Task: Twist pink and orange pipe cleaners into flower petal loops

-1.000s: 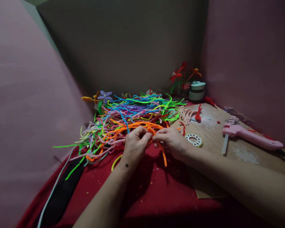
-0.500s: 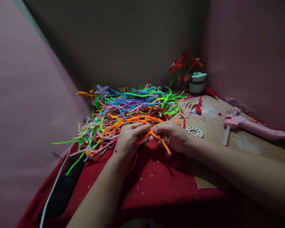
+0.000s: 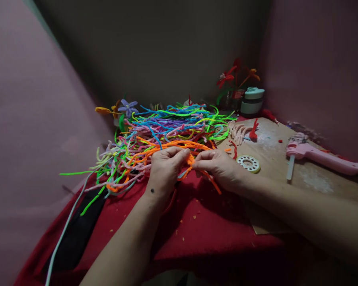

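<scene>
Between my two hands is an orange pipe cleaner [image 3: 190,160], bent into a small bunch at the fingertips with loose ends trailing down to the right. My left hand [image 3: 166,169] pinches the bunch between thumb and forefinger; its other fingers are mostly hidden. From the right, my right hand [image 3: 216,167] is closed on the same orange piece with thumb and fingertips. A greyish, blade-like thing [image 3: 182,174] shows under my left fingers; its kind is unclear. Just behind the hands lies a heap of many-coloured pipe cleaners [image 3: 170,127], orange ones nearest.
A pink glue gun [image 3: 325,157] lies on a brown board [image 3: 271,190] at right, near a white tape roll [image 3: 248,163]. A teal-lidded container [image 3: 252,101] and red pipe-cleaner flowers [image 3: 226,77] stand behind. A pale cable [image 3: 68,222] crosses a black object [image 3: 83,234] on the red cloth [image 3: 203,230].
My fingers have shifted on the orange pipe cleaner, and its bunch now shows more openly between both hands. The whole view has moved slightly.
</scene>
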The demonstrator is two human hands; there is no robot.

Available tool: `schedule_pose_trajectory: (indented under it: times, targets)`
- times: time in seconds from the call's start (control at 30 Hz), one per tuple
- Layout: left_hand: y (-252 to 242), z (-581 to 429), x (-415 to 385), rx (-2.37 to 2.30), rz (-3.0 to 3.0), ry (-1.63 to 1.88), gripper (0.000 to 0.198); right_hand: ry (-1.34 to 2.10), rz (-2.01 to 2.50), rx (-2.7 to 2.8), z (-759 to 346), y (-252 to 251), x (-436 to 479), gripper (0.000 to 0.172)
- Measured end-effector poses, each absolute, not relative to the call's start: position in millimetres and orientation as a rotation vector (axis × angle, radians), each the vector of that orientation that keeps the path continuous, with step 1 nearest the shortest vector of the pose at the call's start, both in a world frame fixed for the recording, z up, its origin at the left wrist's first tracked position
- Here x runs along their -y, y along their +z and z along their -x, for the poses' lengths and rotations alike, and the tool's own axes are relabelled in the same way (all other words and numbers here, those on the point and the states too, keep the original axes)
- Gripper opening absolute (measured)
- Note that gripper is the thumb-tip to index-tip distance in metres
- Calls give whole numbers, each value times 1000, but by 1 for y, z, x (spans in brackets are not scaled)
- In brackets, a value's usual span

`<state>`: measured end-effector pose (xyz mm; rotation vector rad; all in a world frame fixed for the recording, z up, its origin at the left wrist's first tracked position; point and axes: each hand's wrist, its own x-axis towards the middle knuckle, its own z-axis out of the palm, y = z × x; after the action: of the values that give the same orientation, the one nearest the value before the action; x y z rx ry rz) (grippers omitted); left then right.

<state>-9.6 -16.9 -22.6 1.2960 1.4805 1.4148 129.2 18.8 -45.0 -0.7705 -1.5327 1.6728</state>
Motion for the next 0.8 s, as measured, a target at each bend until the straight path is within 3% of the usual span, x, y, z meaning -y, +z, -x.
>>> schedule_pose_trajectory:
  times: [0.17, 0.33, 0.6, 0.8]
  targets:
    - [-21, 10, 20, -1541, -1361, 1431, 19, 1630, 750, 1553, -129, -43, -14, 7]
    - [-16, 20, 20, -1345, -1261, 1227, 21, 1591, 752, 1556, -130, -43, -13, 9]
    - [-12, 18, 23, -1271, -1359, 1141, 10, 1331, 789, 1664, -132, -39, -13, 11]
    - [-13, 20, 22, -1148, -1246, 1358, 11, 1952, 571, 1314, -133, -41, -16, 14]
